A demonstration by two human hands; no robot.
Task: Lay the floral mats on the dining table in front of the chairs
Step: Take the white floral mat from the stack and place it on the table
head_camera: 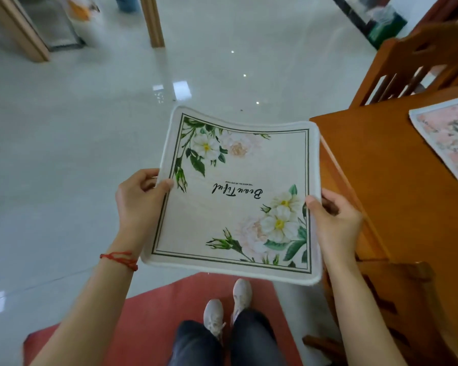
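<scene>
I hold a cream floral mat (236,191) flat in the air above the floor, just left of the wooden dining table (386,165). It has a dark border line, white flowers at two corners and the word "Beautiful" upside down to me. My left hand (140,199) pinches its left edge, thumb on top. My right hand (333,220) pinches its right edge the same way. A second mat with pink flowers (447,138) lies on the table at the far right, partly cut off by the frame.
A wooden chair (418,67) stands at the table's far side, and another chair (397,299) is tucked in at the near side by my right arm. A red floor mat (169,307) lies under my feet. Glossy pale tiles and door frames lie ahead.
</scene>
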